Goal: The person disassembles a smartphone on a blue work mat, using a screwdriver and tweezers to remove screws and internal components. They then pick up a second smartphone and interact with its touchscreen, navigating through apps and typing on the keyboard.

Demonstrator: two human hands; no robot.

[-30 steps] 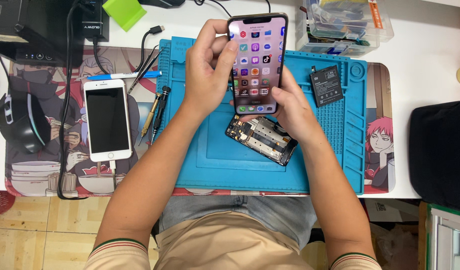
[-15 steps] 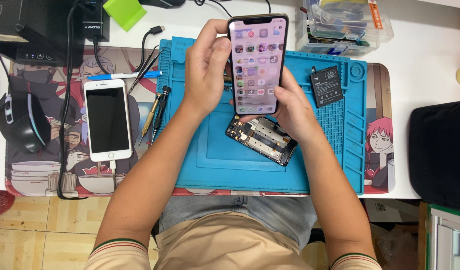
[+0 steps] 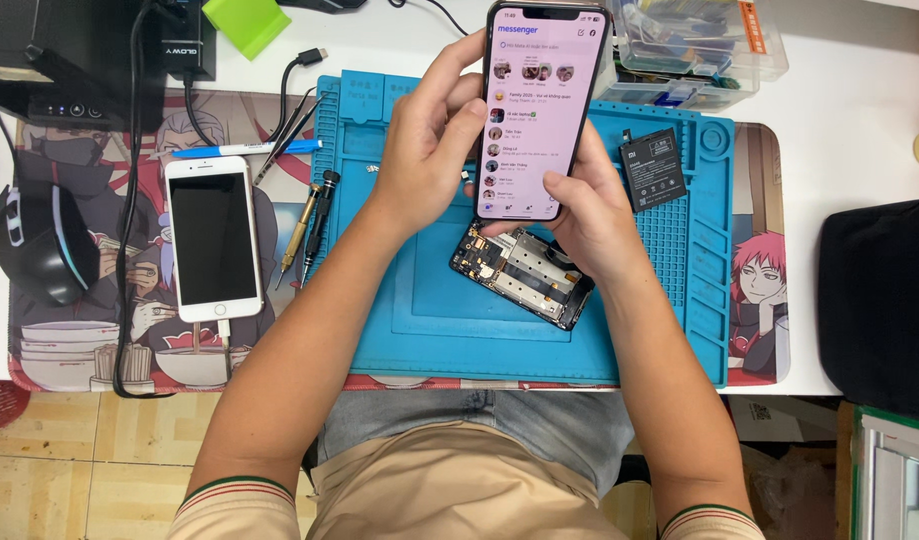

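Since a second ago the lit phone (image 3: 536,110) went from a grid of app icons to a pale chat list, but both hands barely shifted and it's still held up over the blue work mat (image 3: 420,310).

Left hand (image 3: 430,150) is curled round the phone's left edge, fingers wrapped behind it, thumb lying along the side. Right hand (image 3: 590,215) cradles the bottom right corner from about 5 o'clock, thumb bent onto the lower edge of the screen. So both are clamped on the same phone, screen facing up at the camera.

Just under it at 6 o'clock sits an opened phone body (image 3: 525,275), guts showing, lying tilted on the mat and partly tucked beneath the right hand. A black battery (image 3: 652,167) lies at 3 o'clock of the held phone, close by on the mat's ridged part.

Way out at 9 o'clock there's a white phone (image 3: 214,238) with a dark screen, a cable plugged into its bottom, lying on the printed desk mat (image 3: 70,330). Two screwdrivers (image 3: 310,228) lie between it and the blue mat, and a blue pen (image 3: 245,149) sits just above them. Black mouse (image 3: 35,245) at far 9 o'clock.
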